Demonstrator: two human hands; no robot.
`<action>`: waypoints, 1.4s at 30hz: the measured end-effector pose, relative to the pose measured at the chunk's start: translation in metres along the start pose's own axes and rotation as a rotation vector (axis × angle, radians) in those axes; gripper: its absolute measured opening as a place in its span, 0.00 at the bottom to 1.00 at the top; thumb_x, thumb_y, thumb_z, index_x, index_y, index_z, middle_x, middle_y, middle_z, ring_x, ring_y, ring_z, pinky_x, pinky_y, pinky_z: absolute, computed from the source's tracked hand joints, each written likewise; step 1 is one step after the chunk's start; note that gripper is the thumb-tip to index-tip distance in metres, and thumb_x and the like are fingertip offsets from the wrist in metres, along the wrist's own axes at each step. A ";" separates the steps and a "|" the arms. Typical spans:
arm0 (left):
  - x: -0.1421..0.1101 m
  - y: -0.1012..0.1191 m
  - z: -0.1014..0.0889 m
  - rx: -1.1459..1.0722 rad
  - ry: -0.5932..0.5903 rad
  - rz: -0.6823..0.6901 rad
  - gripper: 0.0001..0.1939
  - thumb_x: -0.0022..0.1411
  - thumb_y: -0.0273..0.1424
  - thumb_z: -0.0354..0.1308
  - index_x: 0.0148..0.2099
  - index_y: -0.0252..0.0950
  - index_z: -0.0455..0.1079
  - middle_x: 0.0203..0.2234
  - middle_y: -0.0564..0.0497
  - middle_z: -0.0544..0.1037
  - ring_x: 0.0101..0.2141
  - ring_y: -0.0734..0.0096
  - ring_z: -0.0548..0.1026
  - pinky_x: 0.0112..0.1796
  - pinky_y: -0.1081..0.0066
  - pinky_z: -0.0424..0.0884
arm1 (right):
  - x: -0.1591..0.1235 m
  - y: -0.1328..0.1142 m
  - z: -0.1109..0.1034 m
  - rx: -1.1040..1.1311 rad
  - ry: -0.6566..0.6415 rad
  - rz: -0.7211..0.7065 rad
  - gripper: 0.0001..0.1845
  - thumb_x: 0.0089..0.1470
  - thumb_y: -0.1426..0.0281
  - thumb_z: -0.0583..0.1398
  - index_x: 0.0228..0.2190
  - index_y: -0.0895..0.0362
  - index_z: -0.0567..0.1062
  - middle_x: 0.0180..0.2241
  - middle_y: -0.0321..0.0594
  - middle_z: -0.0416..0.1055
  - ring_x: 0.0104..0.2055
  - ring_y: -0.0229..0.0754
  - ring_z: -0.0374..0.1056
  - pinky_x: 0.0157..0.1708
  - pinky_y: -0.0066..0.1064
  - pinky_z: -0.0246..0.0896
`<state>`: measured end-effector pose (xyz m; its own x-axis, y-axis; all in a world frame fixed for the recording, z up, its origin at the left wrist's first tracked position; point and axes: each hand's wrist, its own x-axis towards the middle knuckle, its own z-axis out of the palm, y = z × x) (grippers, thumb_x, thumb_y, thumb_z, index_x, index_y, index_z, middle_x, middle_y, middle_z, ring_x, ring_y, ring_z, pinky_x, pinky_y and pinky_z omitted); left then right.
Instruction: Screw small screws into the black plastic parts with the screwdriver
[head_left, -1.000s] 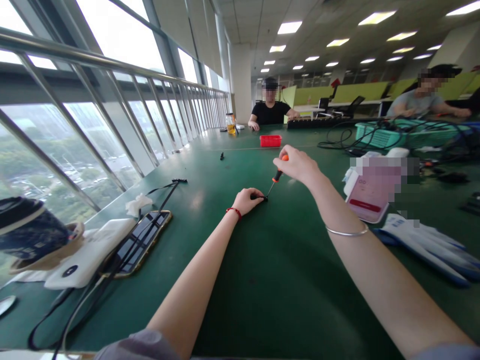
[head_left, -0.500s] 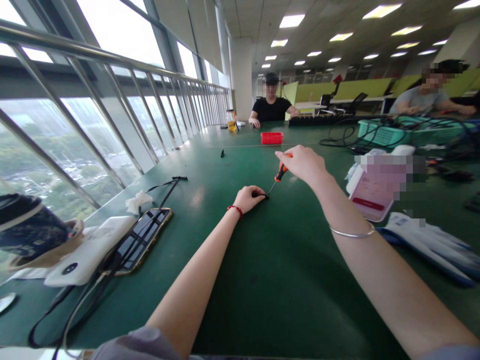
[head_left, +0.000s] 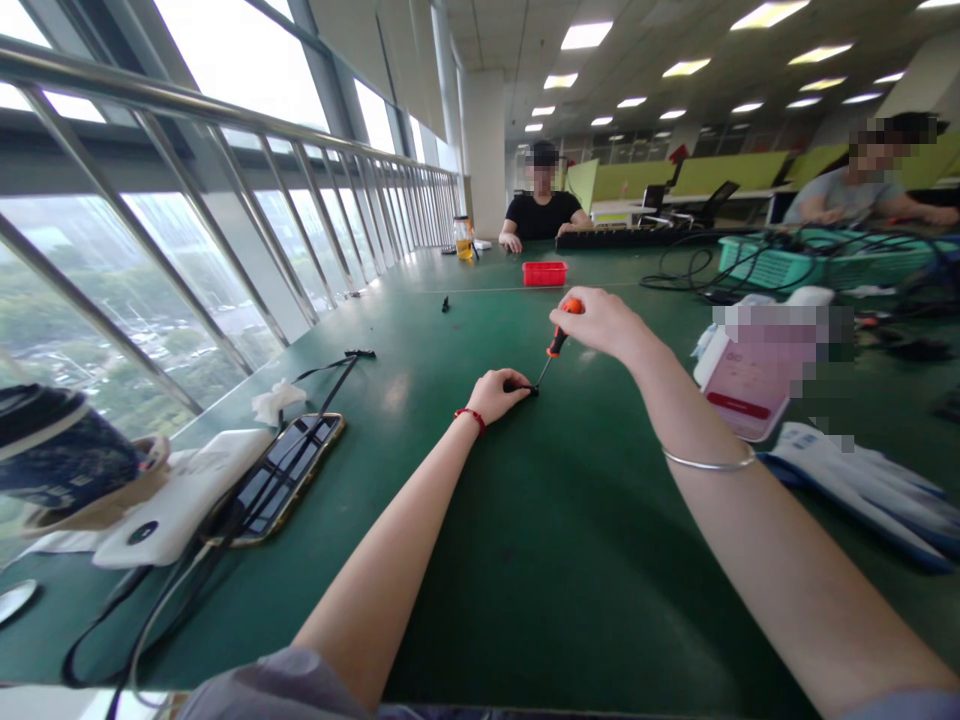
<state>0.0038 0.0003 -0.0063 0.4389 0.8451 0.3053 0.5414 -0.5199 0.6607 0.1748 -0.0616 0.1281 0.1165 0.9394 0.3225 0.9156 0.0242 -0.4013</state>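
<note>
My left hand (head_left: 498, 396) rests on the green table and pinches a small black part (head_left: 533, 389) against its top. What kind of part it is, I cannot make out; the fingers hide most of it. My right hand (head_left: 600, 318) is closed round the orange and black handle of a screwdriver (head_left: 556, 343). The screwdriver leans, its handle up and to the right, and its metal tip meets the black part at my left fingertips. Farther off on the table lies another small black piece (head_left: 445, 304).
A red basket (head_left: 544, 274) stands beyond my hands. To the left are a phone (head_left: 292, 475), a white power bank (head_left: 176, 505), cables and a cup (head_left: 64, 450). Gloves (head_left: 862, 490), a pink-screened device (head_left: 750, 375) and a green basket (head_left: 840, 262) sit right. Two people sit across.
My right hand has turned slightly about the screwdriver handle, showing more of its orange end. The tip stays at the black part, and my left hand keeps its place.
</note>
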 end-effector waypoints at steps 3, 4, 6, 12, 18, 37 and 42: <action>0.000 0.000 0.000 -0.012 0.004 -0.003 0.08 0.53 0.32 0.60 0.35 0.35 0.75 0.32 0.50 0.79 0.35 0.69 0.75 0.40 0.70 0.71 | -0.001 0.000 -0.001 -0.008 -0.003 0.031 0.21 0.51 0.54 0.49 0.26 0.52 0.75 0.30 0.42 0.73 0.33 0.46 0.67 0.30 0.34 0.57; 0.000 0.000 0.000 -0.015 0.004 -0.004 0.08 0.53 0.32 0.60 0.35 0.35 0.75 0.32 0.50 0.79 0.35 0.69 0.75 0.40 0.70 0.71 | 0.000 0.000 -0.001 -0.010 0.011 0.023 0.20 0.51 0.55 0.49 0.27 0.52 0.75 0.30 0.42 0.73 0.34 0.47 0.67 0.30 0.34 0.57; 0.000 0.000 0.001 -0.016 0.000 -0.004 0.08 0.53 0.32 0.60 0.36 0.35 0.75 0.32 0.50 0.79 0.35 0.69 0.75 0.40 0.70 0.71 | 0.000 0.000 0.000 0.008 0.035 -0.017 0.15 0.47 0.58 0.54 0.30 0.52 0.76 0.32 0.41 0.74 0.34 0.46 0.67 0.30 0.33 0.57; 0.000 0.000 0.001 0.005 -0.004 -0.005 0.09 0.53 0.32 0.59 0.36 0.34 0.75 0.32 0.50 0.79 0.35 0.68 0.75 0.40 0.70 0.70 | 0.001 0.001 0.004 0.068 -0.022 -0.011 0.24 0.50 0.50 0.50 0.27 0.53 0.76 0.29 0.42 0.73 0.31 0.44 0.66 0.31 0.33 0.57; 0.001 0.000 0.000 0.005 -0.006 -0.006 0.08 0.53 0.32 0.59 0.36 0.35 0.75 0.32 0.50 0.79 0.35 0.69 0.75 0.39 0.71 0.71 | 0.002 0.001 0.006 0.065 0.025 -0.035 0.16 0.43 0.59 0.57 0.33 0.52 0.75 0.33 0.39 0.73 0.31 0.42 0.65 0.30 0.31 0.56; 0.003 -0.002 0.000 -0.018 -0.019 -0.010 0.08 0.52 0.32 0.59 0.35 0.35 0.75 0.32 0.50 0.79 0.35 0.68 0.75 0.40 0.70 0.71 | 0.005 0.003 0.008 0.097 -0.024 -0.055 0.12 0.42 0.60 0.57 0.28 0.51 0.76 0.29 0.37 0.73 0.31 0.42 0.66 0.30 0.30 0.56; 0.003 -0.001 0.000 -0.026 -0.021 -0.007 0.08 0.52 0.32 0.59 0.35 0.35 0.75 0.32 0.50 0.79 0.35 0.69 0.75 0.40 0.70 0.70 | 0.004 -0.001 0.011 0.097 -0.063 -0.028 0.23 0.46 0.49 0.52 0.25 0.53 0.75 0.29 0.40 0.73 0.31 0.44 0.66 0.30 0.32 0.57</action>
<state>0.0046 0.0037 -0.0055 0.4507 0.8456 0.2861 0.5257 -0.5105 0.6805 0.1702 -0.0541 0.1206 0.0637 0.9575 0.2812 0.8765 0.0811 -0.4745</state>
